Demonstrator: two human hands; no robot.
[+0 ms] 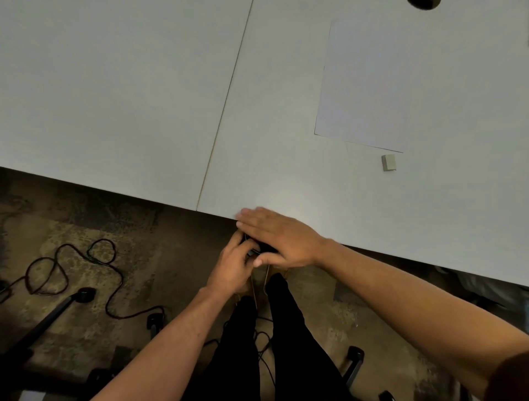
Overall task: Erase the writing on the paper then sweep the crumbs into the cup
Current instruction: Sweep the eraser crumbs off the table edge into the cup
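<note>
A white sheet of paper point(363, 83) lies on the white table point(143, 100) at the right; no writing shows on it from here. A small grey eraser point(388, 163) sits just below the paper's near edge. My left hand point(234, 266) grips a dark cup point(257, 247) just under the table's front edge. My right hand point(280, 237) lies flat with straight fingers across the table edge, right above the cup and hiding most of it. No crumbs are visible.
A seam point(226, 100) runs down the table between two panels. A dark round hole point(423, 3) is at the far top right. Below the edge are my legs, black cables point(71, 266) on the floor and chair legs.
</note>
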